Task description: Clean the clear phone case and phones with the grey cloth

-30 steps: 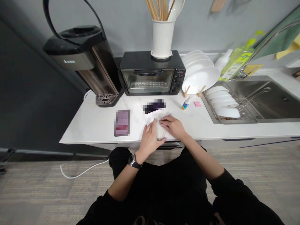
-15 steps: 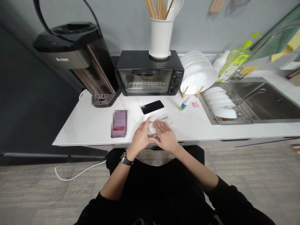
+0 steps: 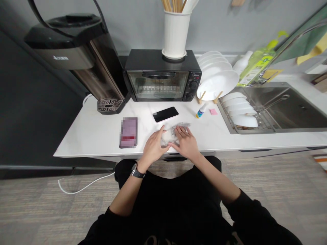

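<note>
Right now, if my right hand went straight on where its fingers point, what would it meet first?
Your right hand already touches the crumpled clear plastic, so that comes first; beyond it the black phone looks next, though the line is hard to judge.

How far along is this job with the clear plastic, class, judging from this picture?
The clear plastic already looks crumpled into a loose bunch on the white counter. In hand: the left hand and right hand press on it together. Left: the black phone lies apart from the hands; how much remains cannot be told.
</note>
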`<act>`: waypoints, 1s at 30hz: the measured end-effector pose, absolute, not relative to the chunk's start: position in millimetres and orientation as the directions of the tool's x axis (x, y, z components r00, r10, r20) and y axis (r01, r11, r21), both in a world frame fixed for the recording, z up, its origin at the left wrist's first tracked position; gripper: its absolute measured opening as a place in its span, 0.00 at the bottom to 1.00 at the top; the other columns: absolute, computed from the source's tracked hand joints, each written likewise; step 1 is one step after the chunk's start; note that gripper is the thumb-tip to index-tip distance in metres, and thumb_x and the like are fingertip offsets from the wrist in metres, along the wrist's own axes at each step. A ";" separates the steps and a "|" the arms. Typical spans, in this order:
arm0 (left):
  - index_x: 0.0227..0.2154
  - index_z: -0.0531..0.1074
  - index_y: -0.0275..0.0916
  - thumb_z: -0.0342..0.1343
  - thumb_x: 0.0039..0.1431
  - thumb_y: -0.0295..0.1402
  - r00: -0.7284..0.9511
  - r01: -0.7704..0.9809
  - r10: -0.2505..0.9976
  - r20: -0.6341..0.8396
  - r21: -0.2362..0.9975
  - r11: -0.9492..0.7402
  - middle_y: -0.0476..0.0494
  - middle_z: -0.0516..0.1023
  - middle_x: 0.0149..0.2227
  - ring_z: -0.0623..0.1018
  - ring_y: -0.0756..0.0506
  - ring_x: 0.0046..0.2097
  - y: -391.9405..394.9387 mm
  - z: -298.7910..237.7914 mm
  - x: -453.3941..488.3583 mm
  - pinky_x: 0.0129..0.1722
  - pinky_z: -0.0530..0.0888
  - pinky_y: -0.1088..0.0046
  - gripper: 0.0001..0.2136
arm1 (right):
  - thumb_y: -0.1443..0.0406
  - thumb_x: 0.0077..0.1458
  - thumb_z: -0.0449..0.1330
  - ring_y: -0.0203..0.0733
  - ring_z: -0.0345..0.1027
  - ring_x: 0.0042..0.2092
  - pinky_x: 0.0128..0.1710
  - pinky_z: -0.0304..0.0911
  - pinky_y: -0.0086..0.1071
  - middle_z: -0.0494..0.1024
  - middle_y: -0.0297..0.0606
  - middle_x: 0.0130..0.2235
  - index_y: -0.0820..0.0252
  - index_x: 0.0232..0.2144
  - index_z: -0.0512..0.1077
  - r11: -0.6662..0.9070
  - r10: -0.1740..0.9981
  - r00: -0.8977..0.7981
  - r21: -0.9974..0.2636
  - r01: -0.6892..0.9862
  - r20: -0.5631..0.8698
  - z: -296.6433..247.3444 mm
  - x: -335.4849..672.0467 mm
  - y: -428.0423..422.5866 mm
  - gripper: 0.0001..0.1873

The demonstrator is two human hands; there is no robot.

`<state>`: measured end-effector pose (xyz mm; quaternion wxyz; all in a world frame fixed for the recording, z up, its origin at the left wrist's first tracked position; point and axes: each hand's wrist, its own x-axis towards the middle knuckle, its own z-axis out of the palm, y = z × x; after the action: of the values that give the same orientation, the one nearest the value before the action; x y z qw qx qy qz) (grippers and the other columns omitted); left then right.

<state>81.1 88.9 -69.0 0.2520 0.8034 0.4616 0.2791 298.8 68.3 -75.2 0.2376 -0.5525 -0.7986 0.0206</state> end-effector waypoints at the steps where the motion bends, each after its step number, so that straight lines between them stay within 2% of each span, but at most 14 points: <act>1: 0.78 0.46 0.45 0.67 0.62 0.35 0.426 0.594 0.879 0.215 0.666 -0.451 0.36 0.75 0.66 0.75 0.34 0.66 89.3 -70.1 80.0 0.68 0.71 0.50 0.48 | 0.43 0.66 0.61 0.69 0.68 0.70 0.73 0.59 0.66 0.74 0.62 0.68 0.68 0.69 0.68 0.388 0.894 -0.274 -0.307 0.869 0.355 -76.5 286.7 66.7 0.43; 5: 0.78 0.46 0.41 0.67 0.60 0.30 0.458 0.595 0.864 0.207 0.651 -0.471 0.33 0.74 0.67 0.75 0.32 0.66 89.1 -72.7 76.1 0.68 0.72 0.49 0.48 | 0.46 0.70 0.58 0.60 0.68 0.71 0.74 0.62 0.58 0.74 0.54 0.69 0.66 0.68 0.70 0.487 0.862 -0.376 -0.352 0.800 0.340 -77.6 255.8 49.4 0.37; 8: 0.77 0.47 0.41 0.68 0.57 0.27 0.440 0.632 0.878 0.192 0.628 -0.454 0.34 0.75 0.67 0.75 0.32 0.66 87.1 -71.0 77.4 0.68 0.72 0.48 0.49 | 0.46 0.70 0.58 0.56 0.71 0.69 0.74 0.60 0.59 0.77 0.47 0.67 0.59 0.68 0.71 0.526 0.841 -0.411 -0.356 0.772 0.352 -74.1 264.3 37.1 0.33; 12: 0.77 0.47 0.44 0.69 0.61 0.34 0.414 0.665 0.895 0.169 0.615 -0.424 0.38 0.75 0.67 0.75 0.34 0.67 84.2 -64.6 82.0 0.71 0.69 0.47 0.47 | 0.49 0.73 0.56 0.52 0.77 0.65 0.76 0.56 0.57 0.81 0.44 0.63 0.58 0.64 0.74 0.517 0.837 -0.407 -0.283 0.808 0.366 -65.5 301.7 33.3 0.27; 15: 0.77 0.48 0.44 0.69 0.63 0.39 0.402 0.674 0.901 0.163 0.613 -0.411 0.40 0.76 0.66 0.75 0.34 0.67 83.2 -60.4 83.9 0.72 0.68 0.47 0.46 | 0.50 0.74 0.55 0.53 0.80 0.61 0.77 0.51 0.58 0.83 0.46 0.60 0.59 0.61 0.77 0.452 0.857 -0.357 -0.210 0.867 0.370 -59.8 325.4 39.8 0.25; 18: 0.77 0.49 0.45 0.68 0.63 0.39 0.405 0.672 0.901 0.158 0.617 -0.410 0.41 0.76 0.67 0.75 0.35 0.67 83.7 -59.0 84.0 0.72 0.68 0.48 0.46 | 0.49 0.74 0.53 0.57 0.81 0.59 0.77 0.49 0.62 0.83 0.52 0.60 0.65 0.60 0.77 0.373 0.881 -0.299 -0.148 0.916 0.367 -59.5 330.2 51.9 0.29; 24: 0.77 0.48 0.46 0.68 0.63 0.38 0.420 0.658 0.897 0.138 0.634 -0.406 0.41 0.75 0.69 0.74 0.36 0.68 86.7 -61.7 83.3 0.74 0.63 0.46 0.45 | 0.40 0.69 0.54 0.66 0.74 0.65 0.73 0.59 0.59 0.77 0.69 0.63 0.81 0.62 0.73 0.314 0.896 -0.254 -0.114 0.942 0.365 -70.1 296.5 77.8 0.45; 27: 0.77 0.49 0.45 0.66 0.63 0.36 0.417 0.657 0.899 0.135 0.639 -0.400 0.41 0.75 0.69 0.75 0.36 0.68 87.7 -62.7 82.8 0.75 0.63 0.47 0.45 | 0.40 0.68 0.55 0.68 0.75 0.64 0.73 0.60 0.57 0.78 0.71 0.61 0.84 0.60 0.74 0.310 0.902 -0.247 -0.133 0.941 0.355 -71.7 279.7 80.0 0.47; 30: 0.77 0.50 0.44 0.65 0.61 0.33 0.418 0.670 0.900 0.126 0.626 -0.399 0.39 0.73 0.70 0.74 0.35 0.69 88.4 -63.0 81.8 0.74 0.64 0.48 0.45 | 0.46 0.71 0.54 0.66 0.74 0.65 0.74 0.59 0.57 0.79 0.66 0.62 0.81 0.61 0.74 0.363 0.891 -0.285 -0.177 0.915 0.353 -70.8 266.7 71.4 0.40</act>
<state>81.8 88.4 -63.0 0.2496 0.8043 0.4879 0.2296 266.7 71.4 -70.8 0.1995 -0.5638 -0.8009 -0.0299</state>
